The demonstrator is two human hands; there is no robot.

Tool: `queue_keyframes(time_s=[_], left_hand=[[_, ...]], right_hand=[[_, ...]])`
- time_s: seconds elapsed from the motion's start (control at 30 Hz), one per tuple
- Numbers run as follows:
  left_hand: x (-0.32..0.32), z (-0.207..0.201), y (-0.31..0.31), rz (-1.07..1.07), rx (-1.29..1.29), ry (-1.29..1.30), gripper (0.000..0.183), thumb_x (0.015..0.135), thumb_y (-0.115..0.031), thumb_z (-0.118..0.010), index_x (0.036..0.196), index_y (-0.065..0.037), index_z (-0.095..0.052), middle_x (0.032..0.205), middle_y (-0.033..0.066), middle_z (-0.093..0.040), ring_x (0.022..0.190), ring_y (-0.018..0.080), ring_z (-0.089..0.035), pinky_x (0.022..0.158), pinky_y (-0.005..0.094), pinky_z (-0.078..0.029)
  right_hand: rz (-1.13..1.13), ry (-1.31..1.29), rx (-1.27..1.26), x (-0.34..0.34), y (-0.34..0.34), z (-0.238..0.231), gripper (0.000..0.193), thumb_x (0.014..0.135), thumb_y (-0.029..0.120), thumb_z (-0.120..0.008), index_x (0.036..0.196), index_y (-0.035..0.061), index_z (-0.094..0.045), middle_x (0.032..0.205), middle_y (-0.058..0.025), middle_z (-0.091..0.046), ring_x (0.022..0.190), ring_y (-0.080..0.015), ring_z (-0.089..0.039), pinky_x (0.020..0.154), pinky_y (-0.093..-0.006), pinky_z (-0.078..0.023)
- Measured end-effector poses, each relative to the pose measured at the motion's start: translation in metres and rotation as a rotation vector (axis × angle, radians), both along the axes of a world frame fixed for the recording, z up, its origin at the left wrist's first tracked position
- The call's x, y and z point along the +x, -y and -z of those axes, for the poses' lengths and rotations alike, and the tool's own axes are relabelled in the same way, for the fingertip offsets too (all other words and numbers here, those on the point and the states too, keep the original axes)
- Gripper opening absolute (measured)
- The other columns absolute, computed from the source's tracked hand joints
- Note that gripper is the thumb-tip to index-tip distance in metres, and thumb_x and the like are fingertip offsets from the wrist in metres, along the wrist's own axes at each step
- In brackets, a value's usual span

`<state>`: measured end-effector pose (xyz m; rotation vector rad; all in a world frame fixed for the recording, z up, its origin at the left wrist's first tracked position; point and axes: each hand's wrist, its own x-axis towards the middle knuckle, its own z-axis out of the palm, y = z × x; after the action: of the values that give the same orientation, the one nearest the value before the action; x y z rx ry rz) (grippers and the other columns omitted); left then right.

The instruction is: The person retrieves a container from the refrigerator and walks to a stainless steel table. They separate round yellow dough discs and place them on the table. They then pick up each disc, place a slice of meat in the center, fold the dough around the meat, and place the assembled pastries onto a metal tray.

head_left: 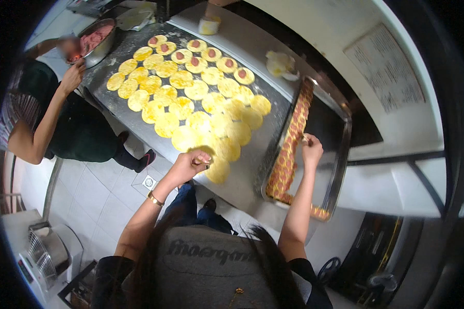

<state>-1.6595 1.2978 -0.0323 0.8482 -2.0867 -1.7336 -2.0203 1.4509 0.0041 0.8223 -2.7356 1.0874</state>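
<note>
Yellow-coated dough rounds [166,94] lie in overlapping rows on the dark worktop; several at the far end carry a small lump of pink filling [196,62]. My left hand [195,164], with a wristwatch at its wrist, is above the near edge of the rounds. Its fingers are pinched together; whatever they may hold is too small to name. To the right, my right hand [312,150] is over a long metal tray [348,135], fingers also closed in a pinch with their contents hidden. Small red-and-yellow pieces [284,167] fill the tray's left side in packed rows.
At the left a co-worker's hand [73,76] is beside a metal bowl of pink filling [96,40]. A small white tub [209,26] and a crumpled plastic bag [281,65] sit along the back ledge. A slicer-like machine [47,252] stands at lower left.
</note>
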Motion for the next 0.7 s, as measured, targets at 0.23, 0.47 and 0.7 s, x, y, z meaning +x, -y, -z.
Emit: queue_keyframes(time_s=[0.23,0.47,0.7], left_hand=[[0.041,-0.002,0.069,-0.180,0.022,-0.030,0.023,0.079,0.000,-0.066,0.101,0.001,-0.061,0.094,0.0058,-0.066,0.081,0.0092,-0.062,0.073,0.0237,-0.050],[0.110,0.011,0.111,-0.374,0.050,0.060,0.022,0.079,0.002,-0.063,0.101,0.001,-0.061,0.091,0.0048,-0.067,0.080,0.0089,-0.063,0.073,0.0232,-0.051],[0.089,0.037,0.122,-0.264,0.151,-0.110,0.020,0.081,0.001,-0.062,0.101,-0.001,-0.061,0.094,0.0045,-0.066,0.083,0.0095,-0.062,0.074,0.0248,-0.051]], right_hand=[[-0.190,0.210,0.054,-0.036,0.205,0.078,0.035,0.071,0.023,-0.069,0.100,0.0034,-0.067,0.086,-0.0170,-0.068,0.083,-0.0276,-0.065,0.077,-0.0351,-0.049],[-0.019,0.141,0.235,-0.015,0.290,0.093,0.025,0.065,0.022,-0.074,0.084,0.0053,-0.069,0.084,-0.0159,-0.068,0.083,-0.0304,-0.065,0.077,-0.0401,-0.049],[-0.084,1.125,-0.664,-0.044,0.293,0.105,0.026,0.081,0.004,-0.046,0.104,-0.0030,-0.055,0.104,-0.0156,-0.059,0.091,-0.0288,-0.062,0.079,-0.0444,-0.055]])
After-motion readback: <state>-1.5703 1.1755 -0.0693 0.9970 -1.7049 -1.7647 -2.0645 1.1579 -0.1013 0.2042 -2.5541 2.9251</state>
